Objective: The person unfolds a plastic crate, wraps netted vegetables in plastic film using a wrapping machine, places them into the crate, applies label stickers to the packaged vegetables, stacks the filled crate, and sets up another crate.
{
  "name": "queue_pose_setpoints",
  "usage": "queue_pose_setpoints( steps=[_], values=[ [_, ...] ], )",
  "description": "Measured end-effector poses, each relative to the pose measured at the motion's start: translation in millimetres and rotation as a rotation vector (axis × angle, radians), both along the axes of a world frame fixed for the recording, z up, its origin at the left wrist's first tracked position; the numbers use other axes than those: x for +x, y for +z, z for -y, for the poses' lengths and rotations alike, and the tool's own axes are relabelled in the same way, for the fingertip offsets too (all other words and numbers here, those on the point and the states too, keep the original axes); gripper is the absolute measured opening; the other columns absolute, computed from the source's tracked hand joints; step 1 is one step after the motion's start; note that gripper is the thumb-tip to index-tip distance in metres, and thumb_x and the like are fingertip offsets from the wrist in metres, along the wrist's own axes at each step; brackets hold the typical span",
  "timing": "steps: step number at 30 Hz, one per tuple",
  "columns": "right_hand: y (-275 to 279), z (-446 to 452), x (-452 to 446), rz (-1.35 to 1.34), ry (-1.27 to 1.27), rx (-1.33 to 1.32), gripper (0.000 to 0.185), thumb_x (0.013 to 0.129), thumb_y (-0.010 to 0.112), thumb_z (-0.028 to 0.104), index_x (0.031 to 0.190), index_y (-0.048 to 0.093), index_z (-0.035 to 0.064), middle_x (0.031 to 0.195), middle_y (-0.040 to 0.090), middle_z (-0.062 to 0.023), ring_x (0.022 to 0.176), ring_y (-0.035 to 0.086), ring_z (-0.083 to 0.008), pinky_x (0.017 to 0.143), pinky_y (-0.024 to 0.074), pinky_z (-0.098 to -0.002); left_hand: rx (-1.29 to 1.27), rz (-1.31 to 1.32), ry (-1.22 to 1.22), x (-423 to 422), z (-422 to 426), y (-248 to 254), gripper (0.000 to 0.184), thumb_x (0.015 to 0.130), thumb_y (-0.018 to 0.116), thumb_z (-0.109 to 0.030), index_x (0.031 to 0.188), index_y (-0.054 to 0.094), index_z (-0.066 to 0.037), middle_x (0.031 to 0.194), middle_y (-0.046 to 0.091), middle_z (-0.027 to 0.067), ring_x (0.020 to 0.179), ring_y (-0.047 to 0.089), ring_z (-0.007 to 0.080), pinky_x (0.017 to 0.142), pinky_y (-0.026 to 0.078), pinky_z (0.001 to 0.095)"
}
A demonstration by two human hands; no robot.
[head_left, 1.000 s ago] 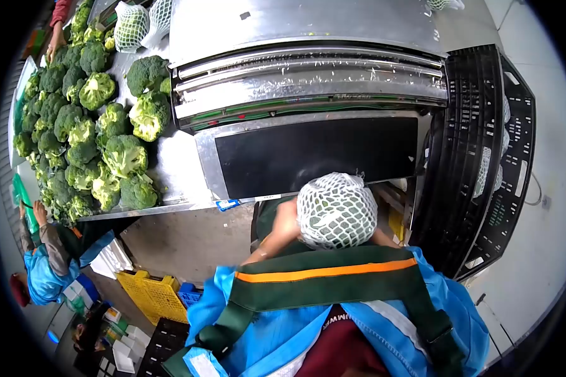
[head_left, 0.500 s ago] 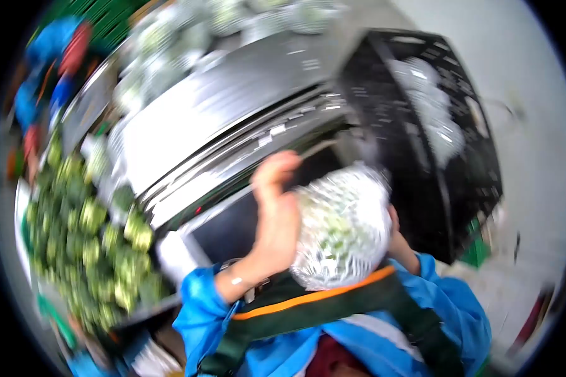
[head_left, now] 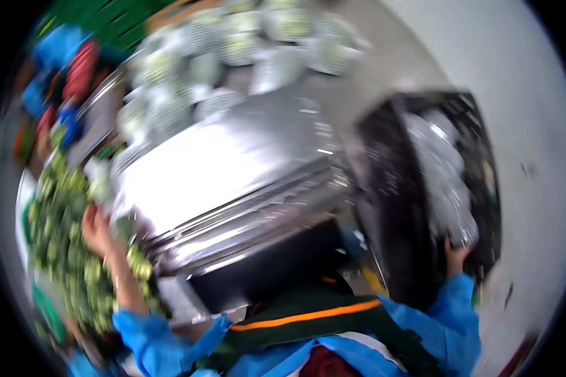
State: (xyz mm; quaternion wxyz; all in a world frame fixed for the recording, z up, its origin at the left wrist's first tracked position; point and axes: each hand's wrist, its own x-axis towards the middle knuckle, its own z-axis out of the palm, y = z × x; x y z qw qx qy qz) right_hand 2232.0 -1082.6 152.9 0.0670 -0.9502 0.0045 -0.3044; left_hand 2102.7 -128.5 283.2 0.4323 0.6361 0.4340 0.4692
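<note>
My left hand (head_left: 100, 232) is stretched out over the right edge of the broccoli pile (head_left: 69, 245), near a netted head at the metal table's side; blur hides its fingers' exact pose. On the right, my right hand (head_left: 457, 252) is at the near end of the black crate (head_left: 393, 207), its fingers against the lowest wrapped bundle. Wrapped heads (head_left: 443, 169) lie in a row inside that crate. Whether my right hand grips the bundle is too blurred to tell.
A metal wrapping machine (head_left: 233, 163) with a black plate (head_left: 270, 264) stands before me. Several netted heads (head_left: 239, 38) lie behind it. A co-worker in blue and red (head_left: 66, 63) is at the upper left. Green crates (head_left: 107, 22) stand at the back.
The wrapped head has left the space between my hands. My left hand has moved left to the broccoli, my right hand right to the crate. The view has turned.
</note>
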Motion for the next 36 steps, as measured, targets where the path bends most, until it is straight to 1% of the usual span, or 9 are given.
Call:
queue_pose_setpoints(
  steps=[4, 12, 19, 20, 23, 26, 29, 32, 36],
  values=[
    [6.3, -48.6, 26.0, -0.085, -0.459, 1.046, 0.088, 0.053, 0.08, 0.03, 0.126, 0.039, 0.0019, 0.126, 0.043, -0.0165, 0.115, 0.041, -0.0279, 0.097, 0.0323, -0.0446, 0.136, -0.661, -0.185, -36.1, -132.6, -75.8, 0.051, 0.073, 0.063, -0.013, 0.12, 0.046, -0.001, 0.115, 0.053, 0.0135, 0.106, 0.05, 0.025, 0.09, 0.039, 0.0348],
    [80.9, -176.6, 53.2, -0.507, -0.304, 1.049, 0.061, 0.071, 0.066, 0.031, 0.121, 0.047, 0.0007, 0.122, 0.048, -0.0137, 0.109, 0.047, -0.0246, 0.093, 0.0367, -0.0362, 0.476, -1.276, -0.596, 74.0, -137.4, -104.3, 0.11, 0.049, 0.082, -0.023, 0.137, 0.017, -0.029, 0.139, 0.02, 0.018, 0.123, 0.026, 0.0447, 0.093, 0.037, 0.0526],
    [133.1, -198.4, 66.8, -0.572, -0.131, 0.852, 0.043, 0.087, 0.053, 0.032, 0.116, 0.053, -0.0004, 0.119, 0.053, -0.0112, 0.104, 0.052, -0.0217, 0.089, 0.0407, -0.0288, 0.056, -0.255, -0.334, 36.9, -168.2, -111.2, 0.087, 0.053, 0.079, -0.025, 0.124, 0.034, -0.001, 0.115, 0.048, 0.0177, 0.104, 0.05, 0.0276, 0.089, 0.042, 0.0348],
    [133.1, -181.2, 70.4, -0.397, -0.124, 0.453, 0.041, 0.09, 0.047, 0.031, 0.112, 0.055, -0.0027, 0.113, 0.057, -0.0111, 0.104, 0.052, -0.0196, 0.089, 0.04, -0.0289, -0.082, -0.038, -0.317, 27.3, -143.0, -66.5, 0.086, 0.057, 0.08, -0.023, 0.124, 0.031, 0.003, 0.108, 0.052, 0.0142, 0.098, 0.053, 0.0225, 0.088, 0.042, 0.032],
    [199.3, -350.4, 59.7, -0.138, 0.292, 0.678, 0.034, 0.093, 0.041, 0.021, 0.114, 0.052, -0.0022, 0.113, 0.055, -0.0152, 0.104, 0.052, -0.0246, 0.093, 0.0391, -0.0322, -0.189, 0.608, -0.505, 18.0, -82.1, 25.0, 0.107, 0.054, 0.084, -0.021, 0.13, 0.01, -0.004, 0.125, 0.038, 0.0145, 0.111, 0.044, 0.0232, 0.095, 0.038, 0.0356],
    [236.5, -544.1, 30.8, -0.593, 0.91, 0.831, 0.054, 0.089, 0.044, 0.027, 0.132, 0.027, -0.0009, 0.128, 0.04, -0.0174, 0.092, 0.059, -0.0239, 0.074, 0.0522, -0.0361, 0.167, 0.47, -0.638, 22.6, -16.5, 75.9, 0.116, 0.043, 0.089, -0.019, 0.125, 0.007, -0.012, 0.136, 0.016, 0.0156, 0.123, 0.03, 0.0249, 0.102, 0.03, 0.0372],
    [234.5, -653.7, 18.9, -1.63, 1.23, 1.828, 0.072, 0.086, 0.049, 0.043, 0.139, 0.009, 0.0176, 0.143, 0.008, -0.0103, 0.118, 0.041, -0.0349, 0.086, 0.043, -0.0557, 0.276, 0.548, -0.788, 43.1, 62.2, 88.8, 0.115, 0.044, 0.089, -0.025, 0.125, 0.008, -0.012, 0.135, 0.017, 0.0147, 0.126, 0.025, 0.0262, 0.102, 0.03, 0.0391],
    [236.4, -688.6, 18.0, -1.255, 1.192, 1.545, 0.072, 0.081, 0.06, 0.039, 0.136, 0.024, 0.0093, 0.13, 0.036, -0.0124, 0.122, 0.033, -0.0293, 0.098, 0.0333, -0.0356, 0.288, 0.131, -0.899, 43.8, 122.9, 57.2, 0.12, 0.047, 0.088, -0.029, 0.133, 0.006, -0.01, 0.129, 0.026, 0.0159, 0.121, 0.032, 0.0286, 0.097, 0.035, 0.0399],
    [182.8, -660.3, 68.6, -0.702, 1.271, 0.413, 0.059, 0.068, 0.069, 0.042, 0.121, 0.052, 0.0193, 0.132, 0.036, -0.0164, 0.121, 0.033, -0.0337, 0.101, 0.0272, -0.0417, 0.349, -0.288, -0.99, 50.3, 141.3, 29.8, 0.084, 0.061, 0.079, -0.021, 0.131, 0.034, -0.012, 0.107, 0.043, 0.0187, 0.097, 0.049, 0.0331, 0.086, 0.043, 0.0368]
  ],
)
